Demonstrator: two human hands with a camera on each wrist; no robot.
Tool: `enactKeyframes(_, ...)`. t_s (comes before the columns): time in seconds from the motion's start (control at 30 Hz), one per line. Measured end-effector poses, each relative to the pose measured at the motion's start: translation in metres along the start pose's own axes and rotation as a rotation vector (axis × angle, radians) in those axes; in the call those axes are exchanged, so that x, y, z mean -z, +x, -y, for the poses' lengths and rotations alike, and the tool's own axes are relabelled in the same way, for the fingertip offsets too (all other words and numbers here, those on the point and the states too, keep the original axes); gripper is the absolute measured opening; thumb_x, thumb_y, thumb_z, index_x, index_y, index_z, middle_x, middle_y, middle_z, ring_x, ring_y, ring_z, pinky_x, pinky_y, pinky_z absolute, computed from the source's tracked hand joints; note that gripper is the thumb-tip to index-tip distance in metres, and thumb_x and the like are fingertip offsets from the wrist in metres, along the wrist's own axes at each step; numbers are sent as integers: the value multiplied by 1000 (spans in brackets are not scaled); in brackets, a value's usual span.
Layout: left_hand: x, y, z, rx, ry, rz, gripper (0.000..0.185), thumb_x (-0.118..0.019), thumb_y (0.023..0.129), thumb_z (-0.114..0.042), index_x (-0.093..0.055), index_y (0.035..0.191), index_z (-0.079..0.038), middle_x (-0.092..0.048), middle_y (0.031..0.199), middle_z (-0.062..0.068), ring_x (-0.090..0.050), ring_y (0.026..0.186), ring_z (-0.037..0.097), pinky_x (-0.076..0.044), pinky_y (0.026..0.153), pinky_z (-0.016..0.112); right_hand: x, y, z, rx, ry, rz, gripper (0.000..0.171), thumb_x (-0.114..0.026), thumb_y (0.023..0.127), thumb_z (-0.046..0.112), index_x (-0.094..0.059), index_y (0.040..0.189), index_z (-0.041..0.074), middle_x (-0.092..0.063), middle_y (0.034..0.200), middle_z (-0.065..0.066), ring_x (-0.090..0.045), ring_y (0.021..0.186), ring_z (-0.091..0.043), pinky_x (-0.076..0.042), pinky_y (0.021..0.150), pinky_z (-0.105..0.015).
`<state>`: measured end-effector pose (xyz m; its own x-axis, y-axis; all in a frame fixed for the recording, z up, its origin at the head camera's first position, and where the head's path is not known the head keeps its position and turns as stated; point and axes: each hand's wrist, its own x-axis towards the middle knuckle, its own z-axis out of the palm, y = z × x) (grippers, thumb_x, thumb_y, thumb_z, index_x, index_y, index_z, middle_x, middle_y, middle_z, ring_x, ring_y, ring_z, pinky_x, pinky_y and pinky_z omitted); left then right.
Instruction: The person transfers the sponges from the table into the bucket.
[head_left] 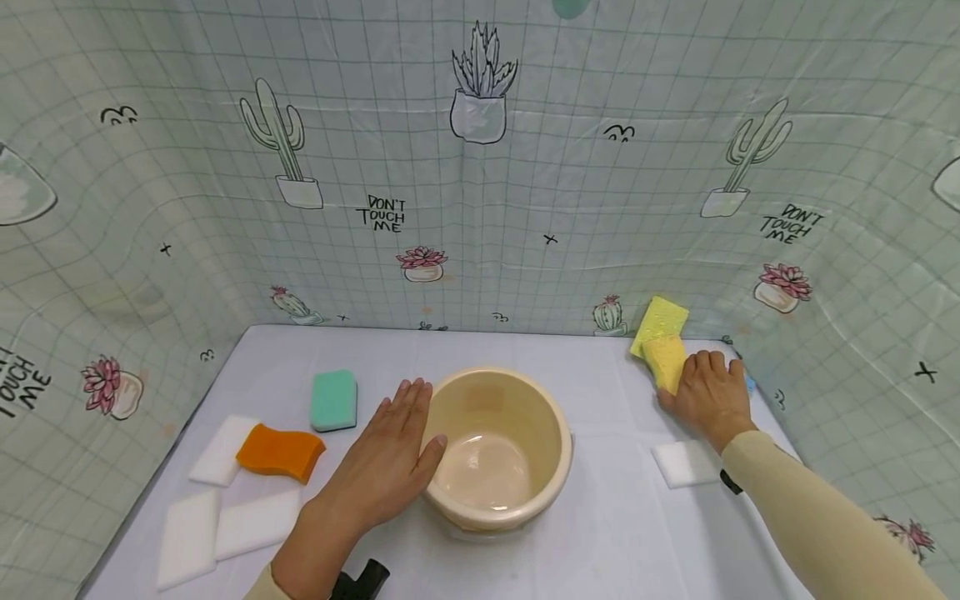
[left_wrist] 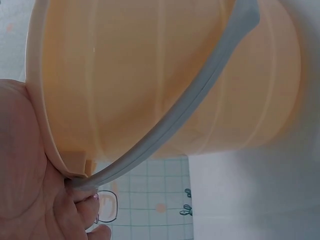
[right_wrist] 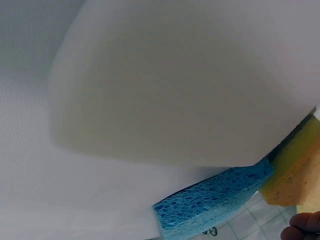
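Yellow sponges point(head_left: 664, 363), two, right hand point(head_left: 708, 398) at one (finger grip unclear), straight-fingered left hand point(head_left: 386, 467) against one bucket point(head_left: 559, 442)

Looking forward and down from the head, farthest off, taking in the table point(head_left: 615, 533) and the patterned cloth point(head_left: 517, 200) behind. Facing the bucket point(left_wrist: 150, 70) sideways from the left wrist, very close, sharing that with the head view. Peering low from the right wrist over a blurred white pad point(right_wrist: 175, 95), sharing the yellow sponge point(right_wrist: 295, 170) and blue sponge point(right_wrist: 212, 202) with the head view.
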<state>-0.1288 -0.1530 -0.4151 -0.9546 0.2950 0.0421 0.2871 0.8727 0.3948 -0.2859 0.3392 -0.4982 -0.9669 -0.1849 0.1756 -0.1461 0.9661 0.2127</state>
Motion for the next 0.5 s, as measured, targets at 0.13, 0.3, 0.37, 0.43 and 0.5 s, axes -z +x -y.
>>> enactKeyframes(0.13, 0, 0, 1, -12, 0, -8, 74, -44, 112, -43, -23, 166, 2, -23, 174, 19, -17, 164, 33, -19, 132, 54, -4, 1, -2, -13, 11, 25, 77, -60, 96, 53, -53, 114, -21, -53, 104, -33, -47, 103, -49, -38, 87, -65)
enactKeyframes(0.3, -1, -1, 3, -18, -1, -9, 74, -44, 112, -43, -23, 166, 2, -24, 174, 19, -17, 164, 33, -18, 132, 54, -10, 1, -4, -39, 38, 47, 75, -58, 96, 54, -54, 107, -21, -54, 99, -31, -49, 100, -49, -38, 84, -65)
enactKeyframes(0.37, -1, -1, 3, -18, -1, -10, 73, -44, 111, -43, -23, 166, 2, -24, 174, 19, -17, 163, 33, -19, 132, 54, -12, 2, -4, -55, 60, 60, 73, -57, 96, 53, -54, 103, -19, -54, 96, -30, -48, 99, -49, -38, 83, -65)
enactKeyframes(0.43, -1, -1, 3, -16, -3, -11, 73, -44, 111, -43, -23, 166, 2, -24, 174, 19, -17, 164, 33, -19, 132, 54, -11, 2, -4, -70, 76, 80, 71, -57, 96, 52, -53, 101, -18, -52, 94, -29, -48, 98, -49, -38, 83, -64)
enactKeyframes(0.5, -1, -1, 2, -15, -2, -11, 73, -44, 111, -43, -23, 166, 2, -24, 174, 19, -17, 164, 33, -18, 132, 54, -11, 3, -3, -79, 81, 82, 70, -57, 95, 51, -52, 102, -18, -51, 94, -29, -48, 99, -50, -38, 83, -65)
